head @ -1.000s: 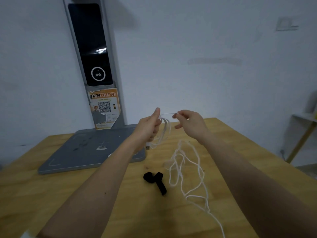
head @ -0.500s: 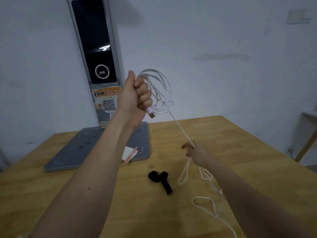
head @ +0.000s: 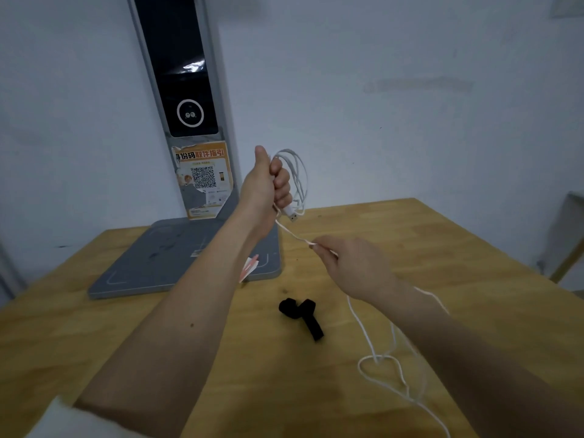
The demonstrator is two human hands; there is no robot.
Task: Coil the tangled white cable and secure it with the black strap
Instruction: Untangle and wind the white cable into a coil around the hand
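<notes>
- White cable (head: pixel 298 178): several loops are gathered in a bunch and held raised above the far part of the table (head: pixel 395 235). A USB plug (head: pixel 291 214) is seen hanging just under the fist.
- From the bunch one strand is drawn taut, down and to the right, to the other hand. The rest is trailed under the right forearm and is laid in loose loops on the table at the near right, running out of view at the bottom edge.
- Left hand (head: pixel 268 184): fist closed round the looped cable, thumb pointed up, loops showing on the far side of the fingers.
- Right hand (head: pixel 350 263): the taut strand is pinched at the fingertips; the hand is held lower and nearer than the left, above the table.
- Black strap (head: pixel 301 316): laid on the table between the two forearms, partly folded, touched by neither hand, apart from the cable loops.
- Grey stand (head: pixel 189 257): flat base set at the far left of the table, tall upright post with a dark panel and an orange QR sticker (head: pixel 203 178). A small pink and white tag is seen at the base's near right corner, beside the left forearm.
- White wall (head: pixel 410 90) behind the table.
</notes>
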